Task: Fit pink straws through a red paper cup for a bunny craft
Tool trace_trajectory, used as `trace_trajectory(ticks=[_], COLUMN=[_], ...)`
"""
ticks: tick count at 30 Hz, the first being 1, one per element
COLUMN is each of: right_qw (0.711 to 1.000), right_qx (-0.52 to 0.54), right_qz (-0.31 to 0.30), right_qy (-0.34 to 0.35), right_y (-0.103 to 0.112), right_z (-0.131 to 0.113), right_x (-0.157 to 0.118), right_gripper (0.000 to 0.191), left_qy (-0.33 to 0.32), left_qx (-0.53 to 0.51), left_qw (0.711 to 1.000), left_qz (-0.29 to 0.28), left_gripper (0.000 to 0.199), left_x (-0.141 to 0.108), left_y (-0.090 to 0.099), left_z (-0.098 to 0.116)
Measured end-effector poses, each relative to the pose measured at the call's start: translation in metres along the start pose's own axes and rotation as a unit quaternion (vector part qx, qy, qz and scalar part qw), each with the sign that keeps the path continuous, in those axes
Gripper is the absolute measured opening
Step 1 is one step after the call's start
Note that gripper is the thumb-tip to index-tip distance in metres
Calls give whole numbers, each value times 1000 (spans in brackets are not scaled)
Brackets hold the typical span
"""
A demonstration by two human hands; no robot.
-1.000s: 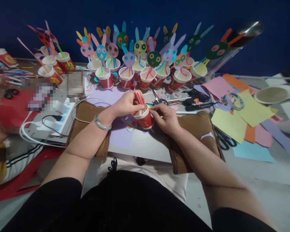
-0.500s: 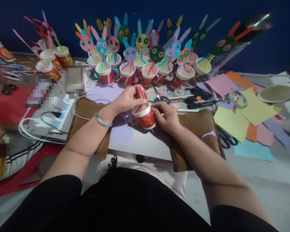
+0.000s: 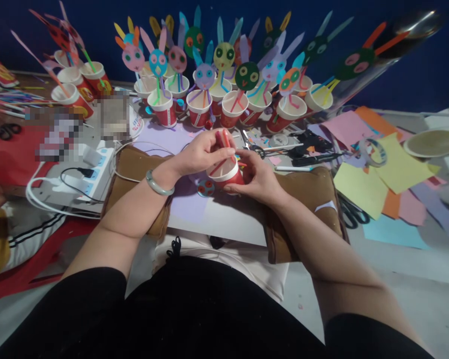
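My right hand [image 3: 261, 178] is wrapped round a red paper cup [image 3: 229, 175] with a white rim, thumb low on its front. The cup tilts, its mouth partly toward me. My left hand [image 3: 205, 153], a pale bangle at its wrist, pinches a bent red straw [image 3: 224, 137] over the cup's mouth; its lower part runs down inside. A bit of yellow and orange shows between the cup and my right fingers, too small to name. Beside the cup on the left lies a light blue paper disc [image 3: 205, 188] with orange-red circles.
Behind stand several red cups [image 3: 235, 110] with paper rabbit heads on straws. Scissors [image 3: 251, 144], a black marker [image 3: 318, 158] and coloured paper [image 3: 361, 189] lie right. A white power strip [image 3: 97, 172] with cables is left. Brown cushions [image 3: 303, 214] flank the workspace; a person sits left.
My right hand has moved from pinching at the cup's rim to gripping round its side. The cup has tipped so more of its inside shows. The straw stands more upright.
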State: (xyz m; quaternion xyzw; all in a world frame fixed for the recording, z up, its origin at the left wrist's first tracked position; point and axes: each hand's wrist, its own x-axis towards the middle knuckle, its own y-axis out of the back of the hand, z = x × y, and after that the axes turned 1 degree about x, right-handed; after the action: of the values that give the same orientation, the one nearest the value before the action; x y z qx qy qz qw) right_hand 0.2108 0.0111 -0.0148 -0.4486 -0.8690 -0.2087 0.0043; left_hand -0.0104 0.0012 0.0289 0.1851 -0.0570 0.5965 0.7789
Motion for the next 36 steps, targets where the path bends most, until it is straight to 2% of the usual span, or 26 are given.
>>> trace_trajectory(ticks=[3,13,15,19,23,27,31,36], right_qw=[999,995,996,996,988,986,996,995], right_qx=[25,-15,3,82,146,157,87,56], right_qz=[25,99,85,17,-32,-40,8,47], right_qy=[6,23,6,-28,-47,-39,-5,70], right_y=[-2,-10,-9,-4,-2,-4,-5,-7], right_z=[-2,-2,0,8,7,-1,-4,-1], right_x=[0,-4,-4,2,6,6,3,4], right_gripper=[89,98,105,121,123,110,82,68], left_qy=[9,-8,-5,0,-8,2,-11,-22], left_qx=[-8,6,4,-4,12,11,3,2], left_qw=[1000,999,999,999,999,999,999,999], left_qz=[11,32,32,36,49,39,37,27], left_gripper=[37,29,27,27,30,32,38,46], left_x=[0,-2,-2,-1,-2,-2,0,3], left_y=[0,2,2,2,0,-1,1,4], left_z=[1,8,9,9,9,8,3,-4])
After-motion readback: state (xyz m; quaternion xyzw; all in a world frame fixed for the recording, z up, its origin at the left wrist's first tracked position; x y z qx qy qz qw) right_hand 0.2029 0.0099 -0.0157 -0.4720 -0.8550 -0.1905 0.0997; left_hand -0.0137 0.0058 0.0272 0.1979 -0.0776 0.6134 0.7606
